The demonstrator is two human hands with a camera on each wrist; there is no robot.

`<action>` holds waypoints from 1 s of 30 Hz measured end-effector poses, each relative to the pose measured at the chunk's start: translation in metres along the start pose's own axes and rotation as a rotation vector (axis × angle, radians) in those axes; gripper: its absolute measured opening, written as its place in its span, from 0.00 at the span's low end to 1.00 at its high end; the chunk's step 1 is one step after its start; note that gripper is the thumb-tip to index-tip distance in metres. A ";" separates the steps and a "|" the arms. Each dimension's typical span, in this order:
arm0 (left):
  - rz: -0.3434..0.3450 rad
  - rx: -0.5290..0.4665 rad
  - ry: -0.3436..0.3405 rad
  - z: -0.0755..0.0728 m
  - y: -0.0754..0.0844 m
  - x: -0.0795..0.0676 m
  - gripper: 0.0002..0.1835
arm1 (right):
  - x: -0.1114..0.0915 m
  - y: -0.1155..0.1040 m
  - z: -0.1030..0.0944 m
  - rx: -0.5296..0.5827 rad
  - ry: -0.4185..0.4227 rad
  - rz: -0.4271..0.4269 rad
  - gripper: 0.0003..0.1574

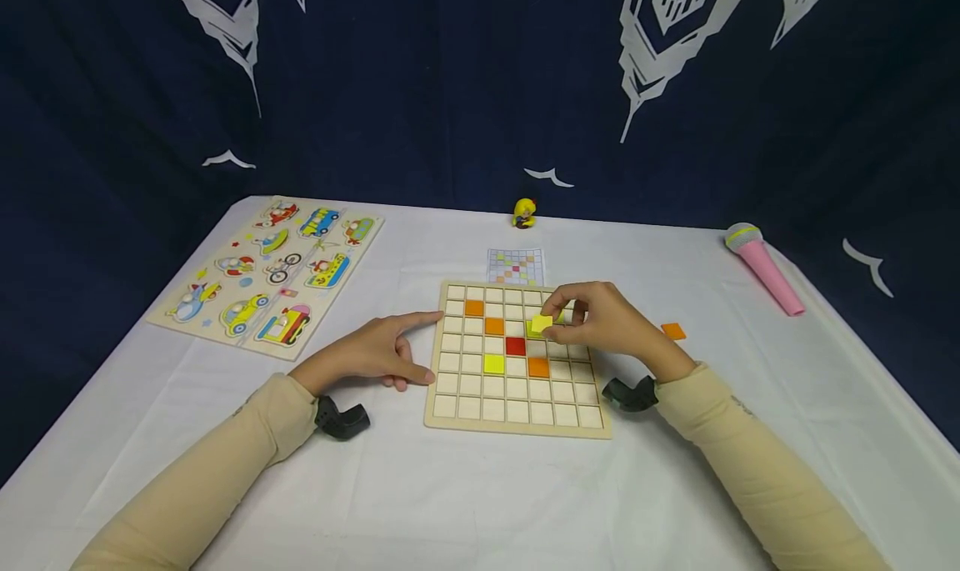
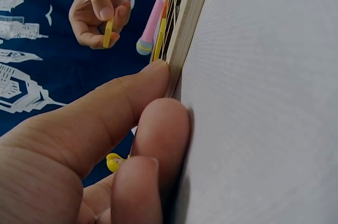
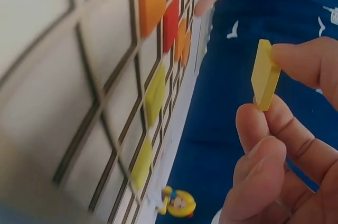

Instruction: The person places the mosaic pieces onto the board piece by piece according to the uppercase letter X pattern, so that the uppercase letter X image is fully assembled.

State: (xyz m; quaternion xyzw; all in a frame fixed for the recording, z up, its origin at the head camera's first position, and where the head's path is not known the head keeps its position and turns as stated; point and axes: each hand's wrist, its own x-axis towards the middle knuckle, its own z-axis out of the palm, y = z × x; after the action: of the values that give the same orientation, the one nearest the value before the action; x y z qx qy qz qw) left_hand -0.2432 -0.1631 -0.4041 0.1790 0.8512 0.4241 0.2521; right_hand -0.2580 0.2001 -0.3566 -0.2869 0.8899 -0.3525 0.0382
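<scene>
A yellow square tile (image 1: pixel 542 324) is pinched between the thumb and fingers of my right hand (image 1: pixel 600 323), raised above the right part of a wooden grid board (image 1: pixel 517 430). The right wrist view shows the tile (image 3: pixel 265 76) tilted, apart from the board. My left hand (image 1: pixel 375 350) touches the board's left edge with its extended index finger and thumb. Set in the grid are a red tile (image 1: pixel 515 346), a yellow-green tile (image 1: pixel 493 363) and several orange tiles, one of them an orange tile (image 1: pixel 538 367). Two more yellow-green tiles (image 3: pixel 155 96) lie near my right hand, partly hidden in the head view.
Behind the board lies a printed pattern card (image 1: pixel 515 266), with a small yellow figurine (image 1: pixel 524 212) beyond it. A vehicle picture puzzle (image 1: pixel 225 288) lies at left. On the right are a loose orange tile (image 1: pixel 673 331) and a pink toy microphone (image 1: pixel 768 272).
</scene>
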 end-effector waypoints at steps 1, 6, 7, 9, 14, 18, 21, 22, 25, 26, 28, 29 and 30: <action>0.001 0.001 0.000 0.000 0.000 0.000 0.55 | 0.001 -0.002 0.002 0.002 -0.006 -0.006 0.11; 0.003 0.003 0.001 0.000 0.001 0.000 0.55 | 0.006 -0.012 0.010 0.012 -0.051 -0.030 0.10; 0.005 0.006 0.002 0.000 0.001 0.000 0.54 | 0.007 -0.015 0.011 0.014 -0.062 -0.030 0.10; 0.009 0.007 0.002 0.000 0.001 0.000 0.54 | 0.008 -0.020 0.015 0.020 -0.086 -0.031 0.10; 0.007 0.013 0.000 0.000 0.001 0.000 0.54 | 0.011 -0.032 0.026 0.037 -0.142 -0.046 0.10; 0.006 0.015 0.000 0.000 0.001 0.000 0.54 | 0.013 -0.038 0.034 0.040 -0.162 -0.064 0.10; 0.009 0.012 0.000 0.000 0.001 -0.001 0.54 | 0.015 -0.041 0.039 0.028 -0.173 -0.080 0.09; 0.011 0.012 0.000 0.000 0.002 -0.001 0.54 | 0.016 -0.043 0.041 0.025 -0.178 -0.083 0.09; 0.013 0.010 -0.001 0.000 0.002 -0.001 0.54 | 0.018 -0.048 0.047 -0.002 -0.193 -0.098 0.09; 0.013 0.010 -0.002 0.000 0.002 -0.001 0.54 | 0.019 -0.049 0.049 -0.014 -0.197 -0.104 0.09; 0.014 0.010 -0.003 -0.001 0.002 -0.001 0.54 | 0.020 -0.051 0.053 -0.038 -0.206 -0.123 0.09; 0.013 0.009 -0.003 -0.001 0.002 -0.001 0.54 | 0.021 -0.052 0.055 -0.048 -0.213 -0.135 0.09; 0.014 0.008 -0.004 -0.001 0.002 -0.001 0.54 | 0.022 -0.053 0.057 -0.058 -0.220 -0.140 0.09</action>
State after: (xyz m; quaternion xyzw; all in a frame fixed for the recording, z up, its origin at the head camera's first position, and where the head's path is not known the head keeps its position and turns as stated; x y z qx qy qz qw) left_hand -0.2422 -0.1631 -0.4017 0.1867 0.8512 0.4221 0.2500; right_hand -0.2350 0.1232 -0.3618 -0.3862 0.8680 -0.2947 0.1027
